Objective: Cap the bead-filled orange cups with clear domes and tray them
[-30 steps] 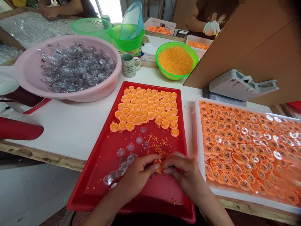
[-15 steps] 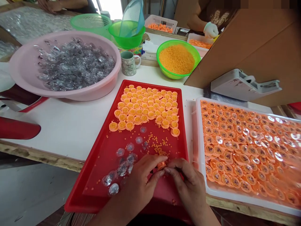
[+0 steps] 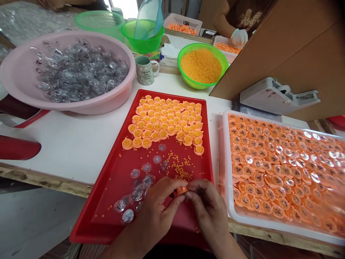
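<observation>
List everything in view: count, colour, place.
Table: one, white, beneath.
Tray: one, red, centre.
Bin: one, white, right.
Basin: one, pink, left.
Bowls: two, green, behind tray.
Sieve: one, blue, left bowl.
Cups: many, orange, tray and bin.
Plastic pieces: many, clear, tray and basin.
Pellets: many, orange, tray and right bowl.
Mug: one, grey-green, behind tray.
Baskets: two, green and white, back.
Tape dispenser: one, grey, right.
Cardboard: one, brown, right.
Cylinder: one, red, left.
Gloved hand: one, white, back right.
Left hand and right hand: two, bare, holding orange piece.
</observation>
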`<state>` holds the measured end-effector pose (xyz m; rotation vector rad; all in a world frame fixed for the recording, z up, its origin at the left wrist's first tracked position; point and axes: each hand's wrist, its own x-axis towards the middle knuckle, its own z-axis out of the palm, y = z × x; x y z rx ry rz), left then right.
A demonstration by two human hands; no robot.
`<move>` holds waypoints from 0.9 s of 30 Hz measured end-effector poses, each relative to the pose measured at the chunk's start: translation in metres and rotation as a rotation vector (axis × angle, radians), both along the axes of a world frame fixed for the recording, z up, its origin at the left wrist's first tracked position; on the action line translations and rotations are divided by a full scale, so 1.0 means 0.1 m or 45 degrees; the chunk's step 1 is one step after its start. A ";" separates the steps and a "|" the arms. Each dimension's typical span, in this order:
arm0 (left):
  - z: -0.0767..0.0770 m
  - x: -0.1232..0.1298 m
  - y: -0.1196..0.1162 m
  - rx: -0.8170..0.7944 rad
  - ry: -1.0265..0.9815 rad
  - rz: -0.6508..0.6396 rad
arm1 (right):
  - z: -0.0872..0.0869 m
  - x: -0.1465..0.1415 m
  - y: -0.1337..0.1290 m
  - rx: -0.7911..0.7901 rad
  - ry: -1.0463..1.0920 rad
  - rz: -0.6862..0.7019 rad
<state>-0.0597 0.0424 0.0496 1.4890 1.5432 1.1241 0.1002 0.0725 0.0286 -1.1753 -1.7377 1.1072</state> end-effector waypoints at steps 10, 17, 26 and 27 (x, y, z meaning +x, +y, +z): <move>-0.04 0.05 -0.01 0.155 0.083 0.006 | 0.12 -0.04 -0.05 0.193 -0.099 0.047; -0.10 0.11 -0.05 0.061 0.130 0.024 | 0.09 -0.06 -0.05 0.101 -0.113 0.021; -0.01 0.09 0.28 -0.135 0.303 -0.137 | 0.03 0.04 0.08 -0.289 0.113 -0.144; 0.03 -0.03 0.35 -0.148 0.365 -0.142 | 0.06 0.14 0.12 -0.322 0.146 -0.207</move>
